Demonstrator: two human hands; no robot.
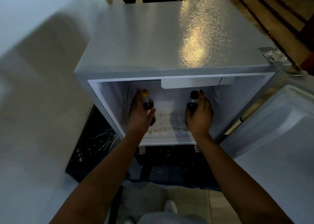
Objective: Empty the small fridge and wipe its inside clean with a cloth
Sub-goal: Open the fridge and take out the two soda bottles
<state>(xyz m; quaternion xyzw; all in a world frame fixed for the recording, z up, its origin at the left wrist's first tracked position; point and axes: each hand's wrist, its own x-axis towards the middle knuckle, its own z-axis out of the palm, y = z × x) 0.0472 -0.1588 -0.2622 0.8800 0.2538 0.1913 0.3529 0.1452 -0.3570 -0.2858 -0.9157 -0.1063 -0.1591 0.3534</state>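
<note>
Emptying is under way: both hands reach into the small white fridge with its door swung open [95, 89]. The left hand [140, 117] has its fingers wrapped around a dark plastic bottle with a yellow cap [147, 103]; the right hand [200, 116] has its fingers curled around a dark bottle with a black cap [193, 101]. Next, I judge, both bottles must be drawn back toward the wrists, clear of the front edge. The side walls stand just outside the knuckles; open room lies between the hands. No cloth is visible.

Free shelf [167, 116] between two held bottles [147, 103]
</note>
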